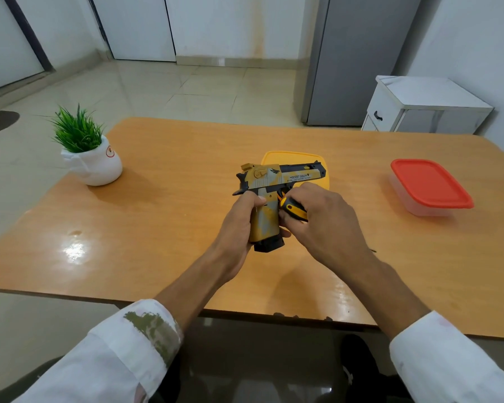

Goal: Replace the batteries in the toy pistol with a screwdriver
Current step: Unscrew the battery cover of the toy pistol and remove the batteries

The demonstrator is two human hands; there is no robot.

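Note:
The toy pistol [277, 181], yellow, grey and black, is held upright above the middle of the table with its barrel pointing right. My left hand [239, 225] grips its handle from the left. My right hand [323, 225] holds a screwdriver [293, 209] with a black and yellow handle, its front end against the right side of the pistol's grip near the trigger. The screwdriver's tip is hidden. A black magazine base sticks out below the grip.
A yellow lid [306, 161] lies on the wooden table [163, 216] behind the pistol. A clear box with a red lid [429, 186] stands at the right. A potted plant [85, 149] stands at the left. A white cabinet [419, 104] stands beyond the table.

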